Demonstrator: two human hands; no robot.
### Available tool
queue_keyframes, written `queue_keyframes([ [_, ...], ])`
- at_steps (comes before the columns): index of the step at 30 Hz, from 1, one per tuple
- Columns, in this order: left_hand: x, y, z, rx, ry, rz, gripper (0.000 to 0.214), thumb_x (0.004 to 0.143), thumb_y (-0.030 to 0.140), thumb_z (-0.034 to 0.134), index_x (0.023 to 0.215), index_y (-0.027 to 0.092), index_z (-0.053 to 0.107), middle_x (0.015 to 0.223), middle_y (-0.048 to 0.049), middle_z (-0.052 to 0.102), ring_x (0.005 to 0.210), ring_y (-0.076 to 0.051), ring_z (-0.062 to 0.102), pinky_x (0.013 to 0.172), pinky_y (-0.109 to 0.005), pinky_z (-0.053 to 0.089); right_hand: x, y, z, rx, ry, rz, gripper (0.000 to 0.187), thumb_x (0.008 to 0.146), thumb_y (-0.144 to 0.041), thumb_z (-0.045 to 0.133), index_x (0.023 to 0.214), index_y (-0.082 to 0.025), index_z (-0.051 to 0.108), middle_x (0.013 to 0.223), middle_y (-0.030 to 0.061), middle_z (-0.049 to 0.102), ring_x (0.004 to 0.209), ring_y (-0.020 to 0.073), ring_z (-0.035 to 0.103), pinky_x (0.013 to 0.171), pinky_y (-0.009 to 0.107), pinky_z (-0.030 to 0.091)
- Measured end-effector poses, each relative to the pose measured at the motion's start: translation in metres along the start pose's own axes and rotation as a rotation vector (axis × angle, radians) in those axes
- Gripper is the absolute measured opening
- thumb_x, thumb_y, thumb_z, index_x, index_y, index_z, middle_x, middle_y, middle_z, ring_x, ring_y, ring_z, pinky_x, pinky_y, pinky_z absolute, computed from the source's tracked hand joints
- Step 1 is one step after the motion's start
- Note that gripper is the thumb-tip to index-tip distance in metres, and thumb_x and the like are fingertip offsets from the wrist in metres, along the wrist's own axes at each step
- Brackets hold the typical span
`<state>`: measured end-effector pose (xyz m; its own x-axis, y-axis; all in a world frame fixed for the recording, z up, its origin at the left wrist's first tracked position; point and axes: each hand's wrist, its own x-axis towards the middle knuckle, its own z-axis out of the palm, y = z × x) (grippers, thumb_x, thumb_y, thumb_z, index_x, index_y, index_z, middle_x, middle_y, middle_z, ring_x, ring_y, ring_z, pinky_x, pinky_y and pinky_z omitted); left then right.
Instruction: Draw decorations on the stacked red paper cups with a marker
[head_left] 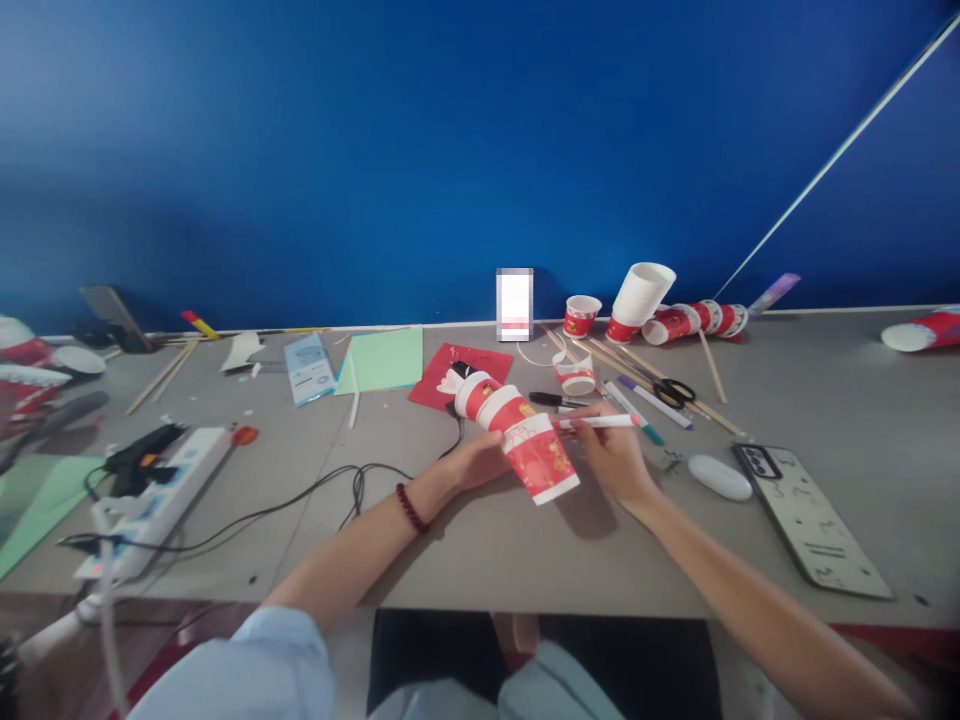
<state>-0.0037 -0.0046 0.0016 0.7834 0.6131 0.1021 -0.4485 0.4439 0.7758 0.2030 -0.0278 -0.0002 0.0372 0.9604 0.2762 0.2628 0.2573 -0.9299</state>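
Note:
My left hand [480,460] is wrapped around a tilted row of joined red-and-white paper cups [540,465], held above the grey table. A pale cut-out shape and a dark piece show at its far upper end. Between the fingers of my right hand [611,460] is a white marker [600,422] with a reddish end. Its other end points at the side of the cups; whether it touches them I cannot tell. A red sheet of paper [431,385] lies behind the cups, and a cut paper cup [576,377] stands beyond my right hand.
Scissors [673,393], wooden sticks and loose markers lie at right, near a white case [720,477] and a phone [814,520]. A cup stack [641,295] stands behind. At left, a power strip [161,500] with black cables sits near green paper [382,360].

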Motion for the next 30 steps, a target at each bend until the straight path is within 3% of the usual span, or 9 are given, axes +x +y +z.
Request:
queue_keyframes([
  [5, 0.0, 0.001, 0.003, 0.001, 0.168, 0.03, 0.067, 0.066, 0.055, 0.077, 0.118, 0.016, 0.065, 0.13, -0.0152, 0.061, 0.13, -0.038, 0.048, 0.108, -0.048, 0.034, 0.007, 0.008, -0.011, -0.317, -0.054, -0.047, 0.026, 0.092, -0.042, 0.046, 0.083, -0.021, 0.059, 0.076, 0.007, 0.072, 0.071, 0.0225, 0.07, 0.069, 0.035, 0.053],
  [9, 0.0, 0.0, 0.002, -0.01, 0.184, 0.042, 0.069, 0.066, 0.055, 0.076, 0.12, 0.014, 0.063, 0.128, -0.0166, 0.062, 0.127, -0.037, 0.051, 0.107, -0.046, 0.034, 0.008, 0.005, -0.012, -0.495, -0.107, -0.063, 0.029, 0.09, -0.041, 0.046, 0.076, -0.02, 0.059, 0.068, 0.0068, 0.068, 0.067, 0.0231, 0.067, 0.064, 0.033, 0.05],
  [15, -0.001, -0.003, 0.002, -0.011, 0.175, 0.032, 0.063, 0.067, 0.048, 0.078, 0.117, 0.014, 0.063, 0.116, -0.0153, 0.068, 0.121, -0.035, 0.056, 0.105, -0.046, 0.035, 0.004, -0.002, -0.008, -0.322, -0.1, -0.052, 0.037, 0.09, -0.05, 0.048, 0.078, -0.02, 0.064, 0.078, 0.0075, 0.071, 0.067, 0.0201, 0.065, 0.059, 0.03, 0.05],
  [19, -0.002, -0.004, 0.001, -0.015, 0.186, 0.02, 0.062, 0.066, 0.047, 0.079, 0.116, 0.014, 0.064, 0.117, -0.0149, 0.068, 0.115, -0.035, 0.06, 0.102, -0.046, 0.038, 0.008, 0.004, -0.007, -0.248, -0.145, 0.018, 0.042, 0.09, -0.052, 0.048, 0.073, -0.018, 0.065, 0.072, 0.0067, 0.07, 0.066, 0.0209, 0.065, 0.061, 0.031, 0.051],
  [25, -0.003, -0.006, 0.0, -0.044, 0.207, 0.036, 0.054, 0.066, 0.042, 0.08, 0.112, 0.016, 0.066, 0.111, -0.0105, 0.071, 0.102, -0.027, 0.065, 0.093, -0.039, 0.044, 0.011, 0.011, -0.004, -0.251, -0.163, 0.017, 0.044, 0.09, -0.051, 0.047, 0.066, -0.019, 0.063, 0.069, 0.0063, 0.069, 0.068, 0.0222, 0.065, 0.056, 0.029, 0.047],
  [30, -0.001, -0.007, 0.0, -0.05, 0.242, 0.069, 0.047, 0.067, 0.037, 0.08, 0.106, 0.016, 0.068, 0.108, -0.0097, 0.071, 0.1, -0.026, 0.065, 0.092, -0.037, 0.045, 0.006, 0.014, -0.002, -0.268, -0.178, 0.002, 0.043, 0.091, -0.054, 0.044, 0.075, -0.019, 0.065, 0.067, 0.0053, 0.068, 0.062, 0.0209, 0.063, 0.053, 0.028, 0.046],
])
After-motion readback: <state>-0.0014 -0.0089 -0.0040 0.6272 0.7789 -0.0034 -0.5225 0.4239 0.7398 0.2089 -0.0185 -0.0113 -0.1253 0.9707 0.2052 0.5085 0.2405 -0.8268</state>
